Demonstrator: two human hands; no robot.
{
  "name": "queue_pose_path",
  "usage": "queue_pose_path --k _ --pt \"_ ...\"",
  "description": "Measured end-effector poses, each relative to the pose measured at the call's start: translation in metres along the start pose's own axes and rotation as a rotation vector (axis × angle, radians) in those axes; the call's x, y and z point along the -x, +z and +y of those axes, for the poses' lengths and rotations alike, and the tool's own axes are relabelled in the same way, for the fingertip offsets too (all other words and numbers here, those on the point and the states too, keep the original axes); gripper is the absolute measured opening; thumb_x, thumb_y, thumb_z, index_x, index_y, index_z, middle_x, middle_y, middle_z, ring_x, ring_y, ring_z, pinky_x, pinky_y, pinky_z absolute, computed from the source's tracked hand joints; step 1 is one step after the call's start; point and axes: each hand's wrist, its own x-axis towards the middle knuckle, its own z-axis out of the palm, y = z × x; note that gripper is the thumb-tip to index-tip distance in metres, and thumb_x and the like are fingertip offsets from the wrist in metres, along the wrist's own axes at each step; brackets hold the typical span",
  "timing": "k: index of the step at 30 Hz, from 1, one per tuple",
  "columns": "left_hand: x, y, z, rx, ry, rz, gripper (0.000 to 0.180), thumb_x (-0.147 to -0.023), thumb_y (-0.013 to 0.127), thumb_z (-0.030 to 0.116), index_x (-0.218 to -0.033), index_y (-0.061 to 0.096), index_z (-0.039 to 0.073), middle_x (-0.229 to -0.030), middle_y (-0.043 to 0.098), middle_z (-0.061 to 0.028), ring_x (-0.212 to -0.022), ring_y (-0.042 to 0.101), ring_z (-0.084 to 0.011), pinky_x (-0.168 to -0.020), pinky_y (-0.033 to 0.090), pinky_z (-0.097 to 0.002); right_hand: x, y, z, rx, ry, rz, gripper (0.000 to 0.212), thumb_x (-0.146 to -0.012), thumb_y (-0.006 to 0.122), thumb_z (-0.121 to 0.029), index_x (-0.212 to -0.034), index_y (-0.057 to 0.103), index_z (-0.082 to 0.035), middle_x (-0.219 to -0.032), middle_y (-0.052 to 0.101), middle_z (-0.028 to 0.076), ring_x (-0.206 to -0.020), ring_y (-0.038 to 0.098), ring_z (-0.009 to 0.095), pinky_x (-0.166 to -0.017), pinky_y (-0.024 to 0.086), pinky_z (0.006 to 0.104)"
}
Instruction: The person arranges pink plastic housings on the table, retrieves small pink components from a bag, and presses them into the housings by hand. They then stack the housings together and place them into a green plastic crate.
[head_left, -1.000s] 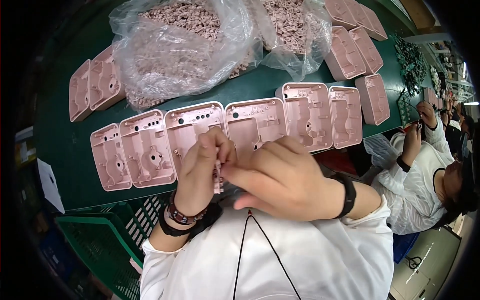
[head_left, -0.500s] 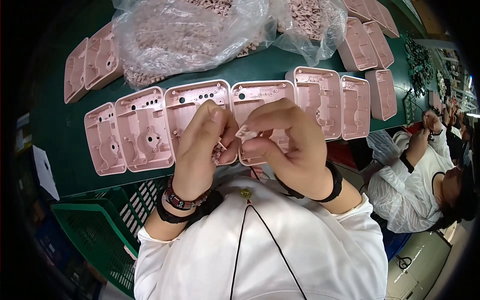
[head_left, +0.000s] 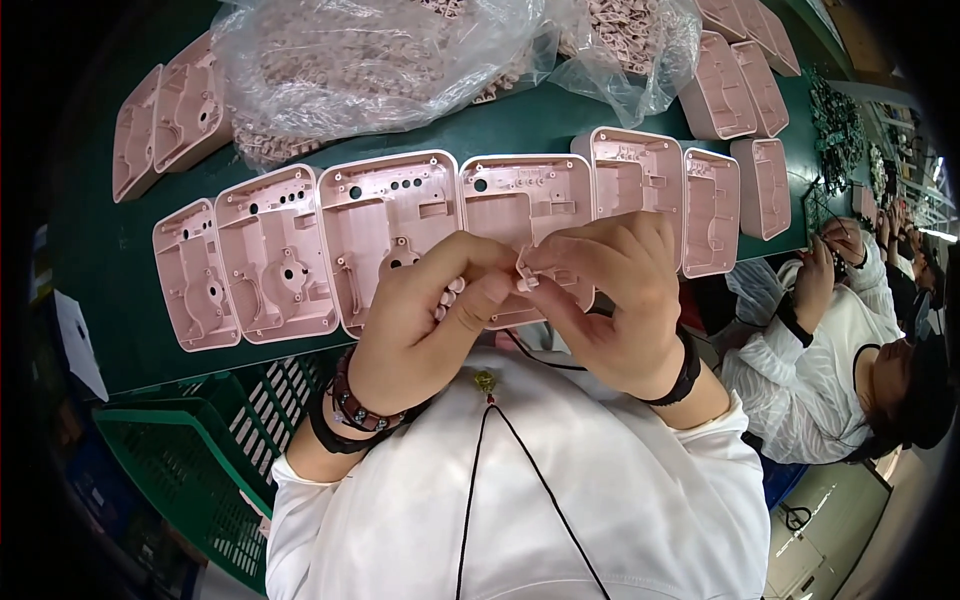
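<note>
Over the row of pink plastic housings, my two hands meet at the fingertips. My right hand (head_left: 625, 300) pinches a small pink plastic part (head_left: 526, 272) between thumb and forefinger. Thumb and forefinger of my left hand (head_left: 430, 305) touch the same part from the other side. Several more small pink pieces (head_left: 450, 297) sit in the curled fingers of that left hand. Just beyond the hands lies an open pink housing (head_left: 480, 220) with a round hole and small posts; its near part is hidden by my hands.
Clear plastic bags (head_left: 370, 75) of small pink parts lie at the back of the green table (head_left: 130, 335). More housings (head_left: 185, 275) stand left and right. A green crate (head_left: 180, 480) is at the lower left. Another person (head_left: 820, 350) sits at the right.
My hands have come together, the left moving right and the right turning inward. The small part, before only in my right fingers, is now between both hands' fingertips.
</note>
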Motion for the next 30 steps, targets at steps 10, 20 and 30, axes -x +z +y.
queue_pose_path --k 10,20,30 --pt "-0.001 0.002 0.003 -0.394 0.126 -0.041 0.012 -0.085 0.054 0.01 -0.092 0.056 0.0 -0.07 0.062 -0.0101 -0.061 0.064 -0.0222 -0.053 0.047 -0.0273 0.008 0.001 0.009 -0.05 -0.031 -0.006 0.025 -0.061 0.073 -0.015 -0.083 0.062 -0.01 -0.079 0.059 -0.001 -0.069 0.053 0.017 -0.064 0.035 0.0287" --pt "0.009 -0.013 0.004 -0.554 0.142 -0.046 0.015 -0.087 0.053 0.015 -0.092 0.056 0.001 -0.07 0.061 -0.0091 -0.062 0.062 -0.0214 -0.053 0.046 -0.0291 -0.009 -0.001 0.0 0.074 -0.135 -0.183 0.02 -0.061 0.069 -0.015 -0.079 0.062 -0.01 -0.077 0.058 -0.001 -0.067 0.052 0.016 -0.062 0.033 0.0293" --pt "0.034 -0.048 0.01 0.002 0.079 0.425 0.023 -0.093 0.045 0.022 -0.095 0.052 0.0 -0.06 0.042 0.0028 -0.05 0.036 -0.003 -0.045 0.027 -0.0181 -0.093 0.052 0.013 0.356 -0.439 -0.376 0.008 -0.065 0.057 -0.015 -0.068 0.061 -0.009 -0.08 0.047 0.001 -0.085 0.046 0.018 -0.071 0.036 0.0284"
